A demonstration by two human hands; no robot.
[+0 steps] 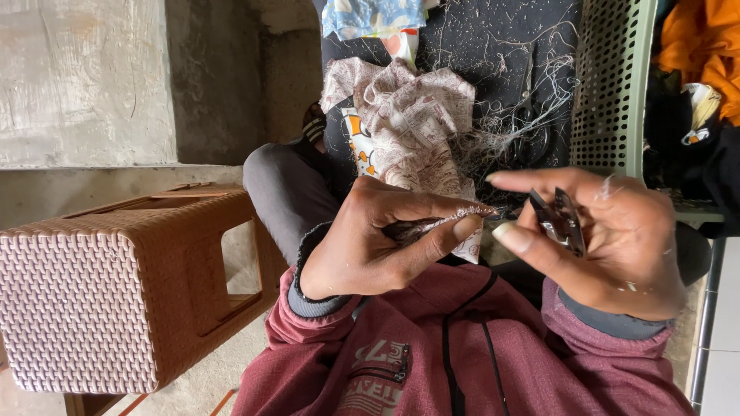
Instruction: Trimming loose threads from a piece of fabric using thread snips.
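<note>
One woven-pattern brown plastic stool (116, 293) stands leftmost. Left hand (370, 239) pinches one printed cloth strip (443, 223) between clenched fingers; right hand (609, 246) grips one small metal thread snipper (561, 221). One perforated green crate (613, 85) stands beyond.

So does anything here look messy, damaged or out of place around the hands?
Yes: loose pale thread clippings lie tangled and scattered over the dark cloth surface beyond the hands. The patterned beige fabric lies crumpled there. The left hand pinches its edge; the right hand holds small dark thread snips.
</note>
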